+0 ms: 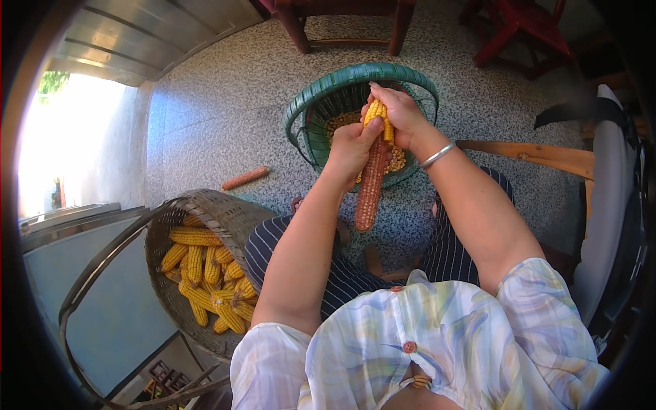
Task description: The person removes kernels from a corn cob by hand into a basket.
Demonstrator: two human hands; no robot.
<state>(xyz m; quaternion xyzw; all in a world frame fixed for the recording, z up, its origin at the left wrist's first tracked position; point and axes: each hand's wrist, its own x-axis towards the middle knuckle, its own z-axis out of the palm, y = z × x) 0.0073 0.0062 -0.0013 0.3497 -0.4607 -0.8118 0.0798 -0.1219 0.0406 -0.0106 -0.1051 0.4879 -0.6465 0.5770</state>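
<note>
Over a green woven basket [319, 128], my two hands hold a dried corn cob [371, 195]. Its lower part is bare and reddish; yellow kernels remain at the far end. My left hand [351, 146] grips the cob's left side with the thumb on its front. My right hand [400, 115], with a bangle above the wrist, wraps the kernel-covered end. Loose corn kernels [397, 160] lie in the basket, partly hidden by my hands. At my left, a tilted wicker basket [225, 210] holds several yellow ears of corn [195, 264].
A bare corn cob [245, 178] lies on the speckled floor [220, 118] left of the green basket. A wooden stool [353, 43] stands beyond it, and a red chair [517, 41] at the far right. A grey-backed seat [607, 205] is close on my right.
</note>
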